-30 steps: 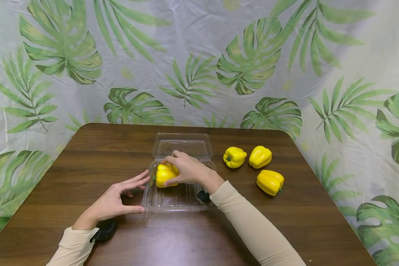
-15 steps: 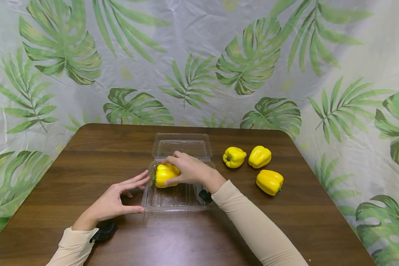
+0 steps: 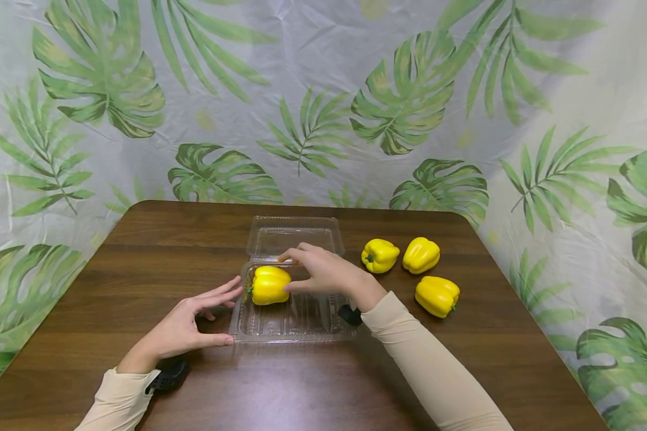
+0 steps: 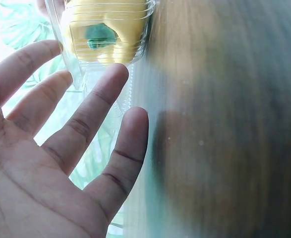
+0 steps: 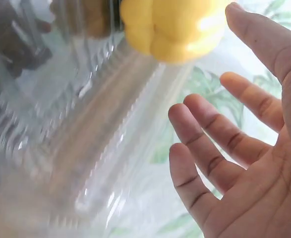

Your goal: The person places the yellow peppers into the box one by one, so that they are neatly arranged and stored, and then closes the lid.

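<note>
A yellow bell pepper (image 3: pixel 270 285) lies in the left part of a clear plastic container (image 3: pixel 302 337), its green stem facing left. My right hand (image 3: pixel 329 272) hovers over the container just right of this pepper, fingers apart; the right wrist view shows the pepper (image 5: pixel 172 29) outside its spread fingers. At the container's left side is my left hand (image 3: pixel 180 326), its fingers extended and its thumb at the front left corner. In the left wrist view, the fingertips are at the clear wall, with the pepper's green stem (image 4: pixel 100 37) behind it.
The container's hinged lid (image 3: pixel 295 234) lies folded back behind it. Three more yellow bell peppers sit on the brown table (image 3: pixel 194 239) to the right: one nearest the container (image 3: pixel 380 256), one behind (image 3: pixel 422 255), one nearer the front (image 3: pixel 437 296). A leaf-patterned curtain (image 3: pixel 323 90) hangs behind.
My right hand has let go of the pepper and drawn back to the right, its fingers spreading. The pepper stays in the container's left part. My left hand has not moved.
</note>
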Tool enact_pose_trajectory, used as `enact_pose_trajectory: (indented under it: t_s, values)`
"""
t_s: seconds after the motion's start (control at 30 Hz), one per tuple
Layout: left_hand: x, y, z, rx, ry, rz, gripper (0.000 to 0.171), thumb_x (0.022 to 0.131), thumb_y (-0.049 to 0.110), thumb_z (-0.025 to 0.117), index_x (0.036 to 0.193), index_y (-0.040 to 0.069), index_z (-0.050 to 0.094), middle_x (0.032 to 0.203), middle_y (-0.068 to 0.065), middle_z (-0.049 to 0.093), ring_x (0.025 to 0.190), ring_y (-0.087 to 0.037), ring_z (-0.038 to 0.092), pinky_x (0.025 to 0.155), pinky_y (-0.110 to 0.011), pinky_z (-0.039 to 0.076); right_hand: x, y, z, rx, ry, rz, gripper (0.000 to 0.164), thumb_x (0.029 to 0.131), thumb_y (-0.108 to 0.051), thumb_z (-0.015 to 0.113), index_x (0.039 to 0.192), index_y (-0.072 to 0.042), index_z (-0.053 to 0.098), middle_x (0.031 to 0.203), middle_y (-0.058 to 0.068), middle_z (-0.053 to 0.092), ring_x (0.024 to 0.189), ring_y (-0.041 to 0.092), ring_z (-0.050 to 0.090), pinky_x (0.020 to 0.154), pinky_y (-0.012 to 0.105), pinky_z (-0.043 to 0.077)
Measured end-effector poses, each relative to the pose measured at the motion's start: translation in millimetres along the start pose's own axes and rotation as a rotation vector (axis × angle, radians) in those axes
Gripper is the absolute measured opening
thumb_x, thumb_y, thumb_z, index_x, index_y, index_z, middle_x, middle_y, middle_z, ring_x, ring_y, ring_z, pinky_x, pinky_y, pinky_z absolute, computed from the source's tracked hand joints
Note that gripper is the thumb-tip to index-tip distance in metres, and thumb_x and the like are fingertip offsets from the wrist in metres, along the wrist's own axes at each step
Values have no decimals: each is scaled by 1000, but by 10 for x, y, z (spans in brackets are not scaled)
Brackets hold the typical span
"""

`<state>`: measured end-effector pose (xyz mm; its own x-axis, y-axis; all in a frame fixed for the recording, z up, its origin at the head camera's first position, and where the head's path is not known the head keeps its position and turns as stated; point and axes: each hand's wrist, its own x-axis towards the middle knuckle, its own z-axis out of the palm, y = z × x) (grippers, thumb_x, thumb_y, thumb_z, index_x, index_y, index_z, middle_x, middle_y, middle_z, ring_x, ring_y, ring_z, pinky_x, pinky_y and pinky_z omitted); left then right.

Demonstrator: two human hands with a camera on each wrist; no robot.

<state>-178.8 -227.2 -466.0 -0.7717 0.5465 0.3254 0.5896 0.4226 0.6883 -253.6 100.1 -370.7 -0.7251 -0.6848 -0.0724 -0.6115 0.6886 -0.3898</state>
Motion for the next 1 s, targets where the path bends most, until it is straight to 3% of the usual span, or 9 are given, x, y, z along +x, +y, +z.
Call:
enact_pose_trajectory:
  t_s: [0.37,0.63,1.0]
  values:
    - [18,19,24,-4,-3,8,84,84,28,94,157,14,56,172,-11,42,120,-4,68,83,-32,58,-456,311,-273,63,4,67,57,102,-40,75,149,-13,59,143,15,61,135,31,60,112,50,52]
    - [-4,28,37,-10,2,2,84,84,27,94,157,14,56,172,-12,43,121,-4,68,84,-32,58,-918,433,-437,146,33,153,62,99,-40,78,152,-14,58,151,13,59,142,34,55,118,55,46]
    - [0,22,10,-17,8,4,84,84,24,94,158,13,56,172,-11,42,121,-7,68,83,-32,57,-1410,705,-570,145,101,252,67,99,-40,78,155,-11,56,160,16,55,145,42,52,117,62,43]
